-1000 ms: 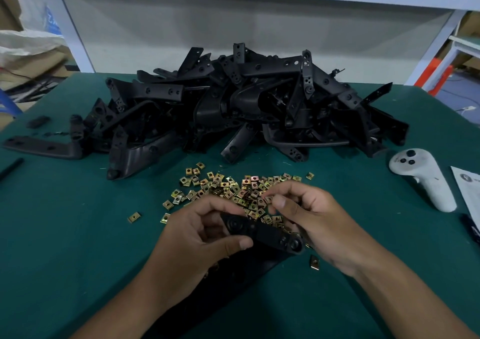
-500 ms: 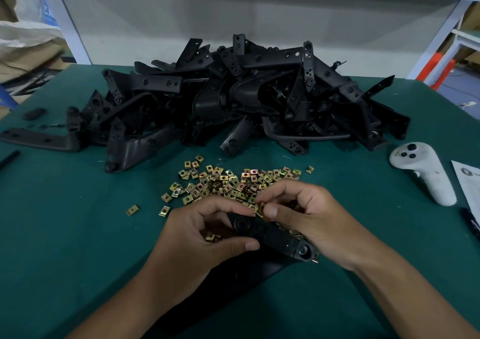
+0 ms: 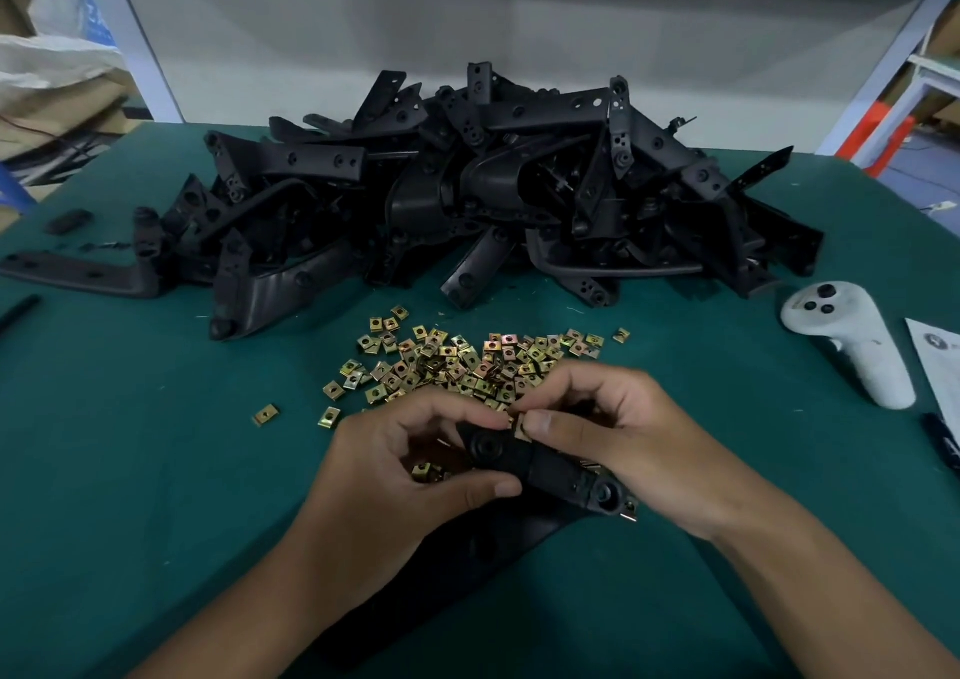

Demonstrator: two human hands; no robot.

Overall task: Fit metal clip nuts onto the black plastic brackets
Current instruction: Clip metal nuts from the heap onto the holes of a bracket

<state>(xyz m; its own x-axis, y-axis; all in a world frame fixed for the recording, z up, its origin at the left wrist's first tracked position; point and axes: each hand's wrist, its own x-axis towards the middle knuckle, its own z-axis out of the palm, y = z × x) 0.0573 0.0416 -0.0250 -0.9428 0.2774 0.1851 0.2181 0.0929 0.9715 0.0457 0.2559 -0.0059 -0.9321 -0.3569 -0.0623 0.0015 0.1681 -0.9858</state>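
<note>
- My left hand (image 3: 410, 475) grips the black bracket (image 3: 540, 468) near its upper end, thumb under, fingers (image 3: 467, 410) curled over the top.
- My right hand (image 3: 618, 439) pinches one clip nut (image 3: 521, 428) between thumb and forefinger, right at the bracket's top edge, beside my left fingertips.
- To seat it well, I judge the nut's open mouth should face the edge squarely and slide on until its hole sits over the bracket's hole; a tilted nut would likely jam or spring off.
- The bracket's lower end lies under my right palm, with what looks like a nut (image 3: 629, 509) already on it.
- Just beyond my fingers lies the loose heap of clip nuts (image 3: 467, 361) on the green worktop (image 3: 130, 470); a few sit under my left hand.
- Farther out, the pile of brackets (image 3: 467, 195). Nothing blocks the fit.
- Well to the right of my fingers: a white controller (image 3: 852, 343), a paper sheet (image 3: 940, 361).
</note>
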